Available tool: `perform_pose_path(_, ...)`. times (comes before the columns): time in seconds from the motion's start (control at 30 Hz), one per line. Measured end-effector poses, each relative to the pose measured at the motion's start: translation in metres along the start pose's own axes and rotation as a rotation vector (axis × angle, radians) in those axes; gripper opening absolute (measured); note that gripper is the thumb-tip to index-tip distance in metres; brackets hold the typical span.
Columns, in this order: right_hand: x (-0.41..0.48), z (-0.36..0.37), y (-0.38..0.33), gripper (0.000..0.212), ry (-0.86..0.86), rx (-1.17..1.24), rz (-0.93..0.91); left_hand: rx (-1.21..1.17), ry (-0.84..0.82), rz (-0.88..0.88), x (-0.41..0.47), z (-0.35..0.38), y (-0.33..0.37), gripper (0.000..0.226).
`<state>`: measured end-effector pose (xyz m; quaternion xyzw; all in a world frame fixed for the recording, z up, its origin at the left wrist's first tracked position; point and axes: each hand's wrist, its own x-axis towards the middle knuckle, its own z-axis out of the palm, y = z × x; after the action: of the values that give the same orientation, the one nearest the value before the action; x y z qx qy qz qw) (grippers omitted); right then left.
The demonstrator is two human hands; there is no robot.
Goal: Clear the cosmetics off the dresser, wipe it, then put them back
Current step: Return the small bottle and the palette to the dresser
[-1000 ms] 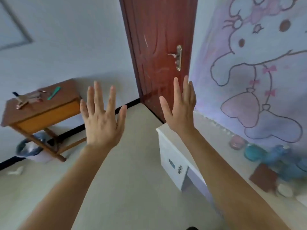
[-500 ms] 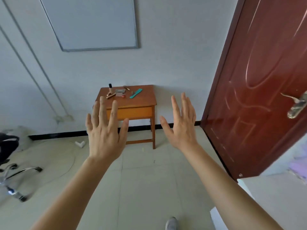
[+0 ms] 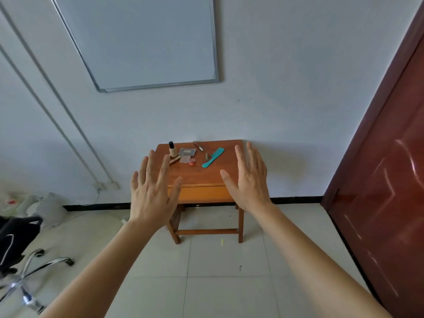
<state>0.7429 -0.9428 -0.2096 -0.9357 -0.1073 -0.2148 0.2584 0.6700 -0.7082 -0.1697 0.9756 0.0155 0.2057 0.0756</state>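
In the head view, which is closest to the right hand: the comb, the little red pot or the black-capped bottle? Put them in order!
1. The comb, right of the others, nearest the right hand.
2. The little red pot, in the middle.
3. The black-capped bottle, far left, at the back.

The table (image 3: 202, 177) is of wood, orange-brown, and its smooth top has a soft shine. The comb (image 3: 213, 157) on it looks like smooth green-blue plastic. The door (image 3: 385, 180) is dark red and glossy, with bright reflections. The floor tiles (image 3: 229, 283) are pale and smooth. The wall (image 3: 275, 99) is matt white. The chair legs (image 3: 49, 265) are shiny metal.
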Motion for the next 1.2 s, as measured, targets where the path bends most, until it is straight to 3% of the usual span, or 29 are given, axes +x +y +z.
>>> perform_pose_path(0.37, 0.162, 0.136, -0.019, 0.075, -0.132, -0.027, -0.088, 0.029, -0.046, -0.101, 0.162, 0.094, -0.11, 0.066)
perform_pose_path(0.5, 0.231, 0.193, -0.024, 0.073, -0.184, -0.089, -0.073, -0.018, -0.138, -0.106, 0.237, 0.138, -0.155, 0.068)
perform_pose_path(0.73, 0.316, 0.273, -0.024, 0.062, -0.421, -0.181, 0.032, -0.077, -0.322, -0.147, 0.347, 0.201, -0.229, 0.071)
perform_pose_path(0.97, 0.363, 0.347, 0.01, 0.058, -0.628, -0.195, 0.104, -0.181, -0.446, -0.219, 0.407, 0.274, -0.241, 0.068)
perform_pose_path(1.2, 0.414, 0.44, 0.049, 0.048, -0.865, -0.145, -0.022, -0.194, -0.583, -0.291, 0.434, 0.36, -0.247, 0.069)
